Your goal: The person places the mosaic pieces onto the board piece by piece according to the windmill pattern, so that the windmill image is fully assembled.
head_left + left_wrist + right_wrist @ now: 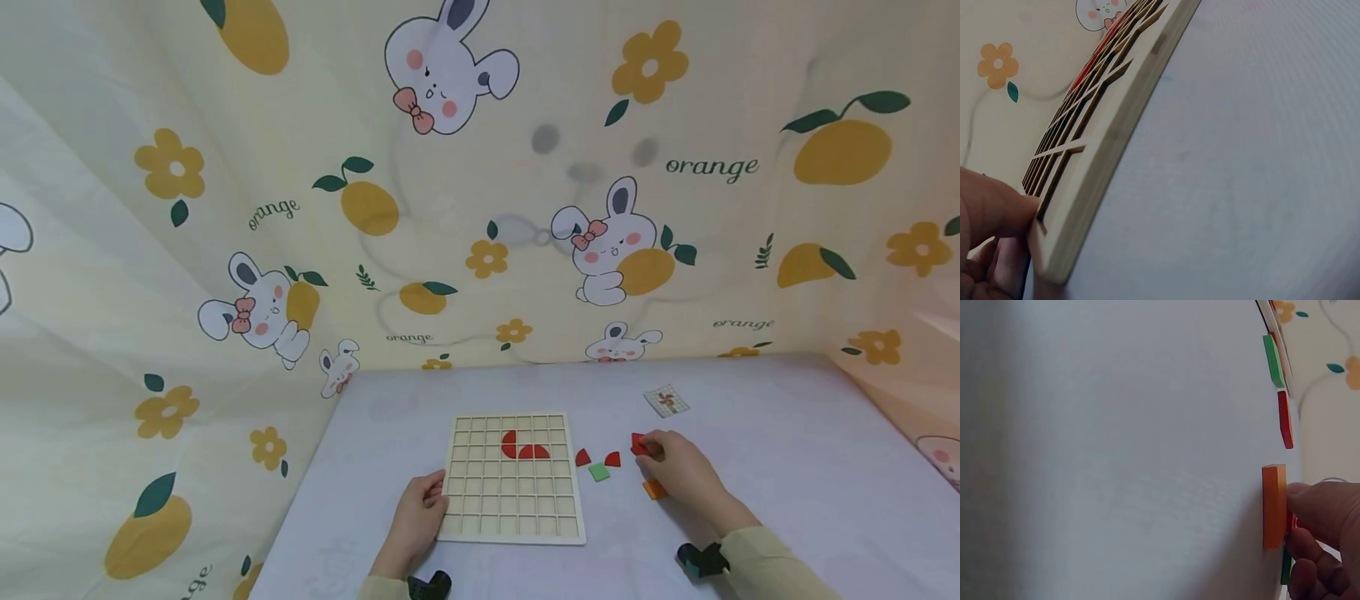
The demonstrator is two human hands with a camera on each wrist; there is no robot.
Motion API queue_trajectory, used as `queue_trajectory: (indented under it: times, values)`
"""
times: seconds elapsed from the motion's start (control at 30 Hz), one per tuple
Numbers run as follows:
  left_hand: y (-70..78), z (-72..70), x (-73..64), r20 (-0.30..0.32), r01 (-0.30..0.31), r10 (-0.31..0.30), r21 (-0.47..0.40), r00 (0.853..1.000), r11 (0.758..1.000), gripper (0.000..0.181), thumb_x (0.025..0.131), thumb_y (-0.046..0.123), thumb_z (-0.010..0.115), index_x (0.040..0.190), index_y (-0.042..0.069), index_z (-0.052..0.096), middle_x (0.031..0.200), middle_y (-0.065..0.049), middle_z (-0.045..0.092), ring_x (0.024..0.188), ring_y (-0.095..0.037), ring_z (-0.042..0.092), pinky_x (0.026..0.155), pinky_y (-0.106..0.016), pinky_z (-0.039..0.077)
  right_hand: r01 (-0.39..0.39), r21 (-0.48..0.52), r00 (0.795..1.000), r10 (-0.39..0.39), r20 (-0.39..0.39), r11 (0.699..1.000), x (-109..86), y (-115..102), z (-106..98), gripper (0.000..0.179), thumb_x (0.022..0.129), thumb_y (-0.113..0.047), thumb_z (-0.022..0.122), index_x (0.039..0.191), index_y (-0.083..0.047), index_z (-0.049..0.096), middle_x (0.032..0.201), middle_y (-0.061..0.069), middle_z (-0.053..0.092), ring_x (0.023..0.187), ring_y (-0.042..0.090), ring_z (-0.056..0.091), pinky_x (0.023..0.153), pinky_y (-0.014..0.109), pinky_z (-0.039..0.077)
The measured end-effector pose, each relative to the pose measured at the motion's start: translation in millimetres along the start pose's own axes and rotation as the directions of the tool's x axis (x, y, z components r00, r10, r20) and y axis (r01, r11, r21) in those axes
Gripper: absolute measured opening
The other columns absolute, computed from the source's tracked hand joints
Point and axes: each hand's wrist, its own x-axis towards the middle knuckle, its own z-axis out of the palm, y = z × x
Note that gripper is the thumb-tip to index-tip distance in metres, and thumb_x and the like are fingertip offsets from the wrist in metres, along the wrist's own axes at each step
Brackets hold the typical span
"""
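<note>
A pale grid board [502,508] lies on the table, and my left hand [414,512] grips its left edge. In the left wrist view the thumb [1004,209] presses on the rim, with the other fingers curled beside it. Red curved pieces [534,452] sit in several cells of the upper part. My right hand [686,471], right of the board, pinches a red piece [638,444] between thumb and fingers. An orange piece [654,489] lies just below that hand. A green edge [1286,569] shows under the fingers in the right wrist view.
Between board and right hand lie two red quarter-round pieces [612,459] and a light green square [599,472]. Farther back, a small card [666,401] with a grid and a red pattern lies on the white table [390,417]. A printed curtain [480,208] hangs behind.
</note>
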Motion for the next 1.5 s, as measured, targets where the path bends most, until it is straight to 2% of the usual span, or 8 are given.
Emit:
queue_trajectory:
  times: [0.27, 0.5, 0.73, 1.07, 1.17, 1.5]
  values:
    - [-0.4, 0.0, 0.6, 0.0, 0.005, -0.005, 0.009, 1.0, 1.0, 0.045, 0.085, -0.002, 0.061, 0.13, -0.001, 0.057, 0.106, -0.006, 0.054, 0.095, -0.017, 0.052, 0.083, -0.029, 0.049, -0.034, 0.005, 0.999, 0.034, 0.026, 0.999, 0.2, -1.7, -0.3, 0.039, 0.086, -0.019, 0.073, 0.118, 0.002, 0.061, 0.103, 0.012, 0.061, 0.088, 0.026, 0.054, 0.083, 0.046, 0.052]
    - [-0.1, -0.3, -0.3, 0.0, 0.007, -0.007, 0.006, 1.0, 1.0, 0.046, 0.086, -0.002, 0.061, 0.131, -0.001, 0.056, 0.107, -0.006, 0.054, 0.096, -0.017, 0.052, 0.083, -0.029, 0.049, -0.058, 0.031, 0.998, 0.057, 0.038, 0.998, 0.5, -0.1, 3.1, 0.028, 0.087, -0.019, 0.072, 0.109, -0.004, 0.063, 0.094, 0.007, 0.058, 0.085, 0.023, 0.052, 0.075, 0.036, 0.053]
    - [-2.3, -0.1, 0.3, -0.006, 0.0, 0.0, -0.002, 1.0, 1.0, 0.045, 0.085, -0.002, 0.062, 0.13, -0.002, 0.056, 0.105, -0.006, 0.054, 0.095, -0.017, 0.052, 0.081, -0.026, 0.049, -0.057, 0.05, 0.998, 0.055, 0.038, 0.997, 0.1, 0.8, 2.1, 0.027, 0.087, -0.019, 0.072, 0.108, -0.004, 0.062, 0.09, 0.006, 0.056, 0.083, 0.023, 0.05, 0.071, 0.033, 0.05]
    - [-2.9, 0.1, 0.2, -0.008, -0.019, 0.019, -0.016, 1.0, 1.0, 0.045, 0.085, -0.004, 0.061, 0.129, -0.004, 0.056, 0.105, -0.008, 0.054, 0.095, -0.018, 0.053, 0.082, -0.026, 0.05, -0.042, 0.103, 0.999, 0.04, 0.021, 0.994, -4.7, 0.3, 1.7, 0.028, 0.087, -0.017, 0.072, 0.106, -0.003, 0.056, 0.094, 0.009, 0.056, 0.085, 0.024, 0.05, 0.073, 0.033, 0.052]
    - [-2.5, 0.5, 0.3, -0.008, -0.008, 0.008, -0.024, 1.0, 1.0, 0.045, 0.085, -0.003, 0.061, 0.13, -0.003, 0.056, 0.105, -0.007, 0.054, 0.095, -0.017, 0.053, 0.082, -0.025, 0.05, -0.039, 0.125, 0.999, 0.037, 0.019, 0.991, -5.3, 1.5, 2.6, 0.028, 0.087, -0.016, 0.072, 0.106, -0.004, 0.053, 0.09, 0.007, 0.054, 0.083, 0.024, 0.05, 0.069, 0.03, 0.05]
    - [-5.1, 0.8, 0.9, 0.001, -0.028, 0.028, -0.036, 1.0, 0.999, 0.045, 0.085, -0.005, 0.061, 0.13, -0.005, 0.056, 0.106, -0.009, 0.054, 0.096, -0.018, 0.053, 0.084, -0.027, 0.05, -0.036, 0.151, 0.999, 0.037, -0.001, 0.988, -5.3, -0.9, 6.3, 0.022, 0.09, -0.014, 0.067, 0.103, -0.006, 0.051, 0.085, 0.006, 0.052, 0.076, 0.021, 0.049, 0.06, 0.029, 0.047]
